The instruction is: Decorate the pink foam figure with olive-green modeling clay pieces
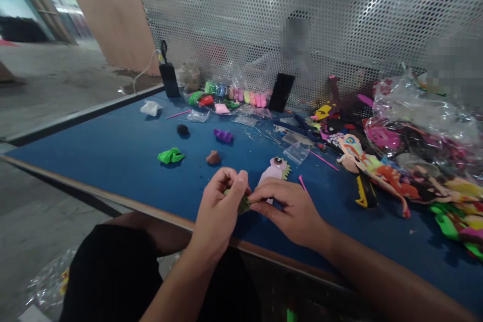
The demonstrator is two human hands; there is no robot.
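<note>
Near the table's front edge, my left hand (222, 204) is closed around a lump of olive-green modelling clay (243, 205). My right hand (289, 209) pinches the clay's right side between thumb and fingertips. Most of the lump is hidden by my fingers. Just behind my right hand lies a pale lilac clay figure (272, 171) with one large eye and a yellow-green spiky edge; the hand covers its lower part. Farther left are lumps of brown clay (213, 157), bright green clay (170, 156), purple clay (224, 136) and black clay (183, 130).
Along the back of the blue table (124, 161) stand packs of coloured clay (236, 93), a black phone (281, 92) and a black power bank (169, 79). A yellow-and-black cutter (365, 190) lies right, beside heaped clay pieces (400, 181) and a clear plastic bag (433, 110). A perforated metal panel (226, 5) rises behind.
</note>
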